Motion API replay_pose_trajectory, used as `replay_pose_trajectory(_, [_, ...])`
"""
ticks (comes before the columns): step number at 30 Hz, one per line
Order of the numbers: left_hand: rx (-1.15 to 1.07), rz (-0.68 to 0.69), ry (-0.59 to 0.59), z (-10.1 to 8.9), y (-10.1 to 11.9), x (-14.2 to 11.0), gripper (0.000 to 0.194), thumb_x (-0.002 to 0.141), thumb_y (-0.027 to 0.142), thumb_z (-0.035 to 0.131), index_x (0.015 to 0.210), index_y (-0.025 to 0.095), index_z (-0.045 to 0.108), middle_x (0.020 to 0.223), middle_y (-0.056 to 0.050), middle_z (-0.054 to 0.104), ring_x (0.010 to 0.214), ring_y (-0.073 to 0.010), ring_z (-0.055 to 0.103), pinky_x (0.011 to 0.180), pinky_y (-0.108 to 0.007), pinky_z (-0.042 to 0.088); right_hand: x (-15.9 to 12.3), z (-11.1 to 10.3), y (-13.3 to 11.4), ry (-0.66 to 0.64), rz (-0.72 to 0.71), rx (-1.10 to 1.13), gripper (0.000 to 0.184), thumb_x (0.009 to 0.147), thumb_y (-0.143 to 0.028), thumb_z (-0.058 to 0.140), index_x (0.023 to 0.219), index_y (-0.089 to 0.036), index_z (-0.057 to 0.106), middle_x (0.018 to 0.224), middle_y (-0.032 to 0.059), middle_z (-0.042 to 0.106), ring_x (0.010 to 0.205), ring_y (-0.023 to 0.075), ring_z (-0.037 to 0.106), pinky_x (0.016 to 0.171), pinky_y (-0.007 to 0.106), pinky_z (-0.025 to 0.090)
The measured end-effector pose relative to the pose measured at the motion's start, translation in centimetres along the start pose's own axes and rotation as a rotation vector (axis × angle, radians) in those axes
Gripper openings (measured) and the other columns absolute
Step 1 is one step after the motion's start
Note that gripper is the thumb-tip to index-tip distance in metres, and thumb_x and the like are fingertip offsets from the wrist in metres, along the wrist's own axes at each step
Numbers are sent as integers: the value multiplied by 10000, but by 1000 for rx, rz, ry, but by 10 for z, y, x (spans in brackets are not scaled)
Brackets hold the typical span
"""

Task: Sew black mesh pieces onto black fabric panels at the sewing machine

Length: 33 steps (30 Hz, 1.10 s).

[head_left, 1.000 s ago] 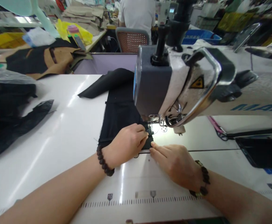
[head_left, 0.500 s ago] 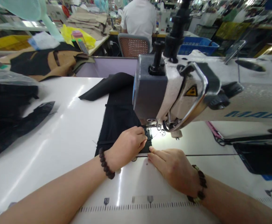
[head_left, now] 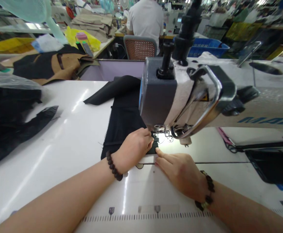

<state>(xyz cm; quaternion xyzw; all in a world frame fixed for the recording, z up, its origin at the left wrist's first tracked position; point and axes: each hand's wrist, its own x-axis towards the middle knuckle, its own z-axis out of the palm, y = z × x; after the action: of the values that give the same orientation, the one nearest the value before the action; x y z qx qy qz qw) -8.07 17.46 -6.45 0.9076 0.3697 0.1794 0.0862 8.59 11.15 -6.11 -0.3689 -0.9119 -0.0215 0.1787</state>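
Observation:
A black fabric piece (head_left: 124,121) lies on the white table, its right edge under the needle area of a sewing machine (head_left: 158,94). My left hand (head_left: 137,145) is closed on the fabric just left of the presser foot, fingers curled and fingertips pinched together. At the near right corner of the fabric, my right hand (head_left: 177,171) has its fingers together, with the tips gripping the edge. The far end of the fabric is folded over beside the machine head. The needle itself is hard to make out.
Black material (head_left: 10,123) with clear plastic lies at the left. A ruler strip (head_left: 131,217) runs along the near table edge. Dark tweezers-like tool and black pouch (head_left: 275,163) lie right. Ahead, a person in white (head_left: 145,19) sits on a chair (head_left: 140,48).
The fabric's near edge has moved slightly away from me, toward the machine, with both hands still at it. The view has shifted a little.

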Motion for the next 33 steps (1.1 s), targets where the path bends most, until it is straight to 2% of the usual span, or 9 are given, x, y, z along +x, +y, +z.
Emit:
replay_pose_trajectory(3, [10, -34, -17, 1, -3, 4, 166, 805, 111, 481, 686, 118, 596, 697, -33, 562, 674, -134, 510, 627, -252, 433, 1, 3, 3, -24, 19, -16, 315, 898, -121, 341, 760, -114, 624, 1013, 124, 647, 623, 165, 625, 499, 250, 482])
replay_pose_trajectory(9, [25, -71, 25, 2, -6, 10, 206, 829, 117, 423, 710, 122, 592, 729, -45, 579, 720, -143, 530, 684, -273, 444, 4, 7, 6, -78, 93, -50, 193, 857, -167, 455, 739, -150, 606, 1107, 109, 607, 622, 175, 629, 482, 258, 474])
replay_pose_trajectory(13, [58, -68, 35, 4, -9, 13, 180, 821, 128, 465, 688, 126, 586, 744, -42, 593, 713, -151, 533, 677, -280, 446, 5, 9, 6, -86, 125, -63, 169, 849, -170, 470, 755, -158, 610, 1126, 109, 596, 674, 171, 635, 510, 242, 470])
replay_pose_trajectory(18, [53, -60, 51, 5, -9, 13, 176, 819, 132, 488, 671, 131, 582, 740, -35, 585, 710, -143, 527, 658, -262, 441, 6, 8, 6, -81, 126, -67, 157, 842, -160, 480, 743, -158, 601, 1110, 108, 606, 649, 175, 631, 492, 254, 462])
replay_pose_trajectory(26, [25, -83, 13, 3, -7, 13, 141, 823, 131, 493, 744, 130, 609, 766, -39, 591, 748, -143, 541, 700, -253, 451, 6, 12, 6, 60, 76, -86, 315, 894, -122, 335, 752, -153, 614, 1003, 110, 651, 614, 161, 629, 463, 245, 451])
replay_pose_trajectory(30, [-4, -138, -85, 2, -5, 10, 161, 822, 139, 475, 756, 108, 619, 801, -72, 614, 771, -176, 563, 707, -284, 472, 7, 14, 5, 141, 32, -66, 392, 917, -136, 275, 737, -146, 623, 909, 117, 675, 586, 164, 637, 456, 234, 476])
replay_pose_trajectory(33, [-71, -46, -159, -10, -11, 8, 170, 811, 125, 474, 753, 101, 632, 856, -87, 637, 822, -191, 579, 749, -294, 478, 4, 20, 8, 182, 3, -61, 404, 910, -128, 261, 768, -129, 640, 909, 145, 672, 595, 177, 648, 475, 233, 505])
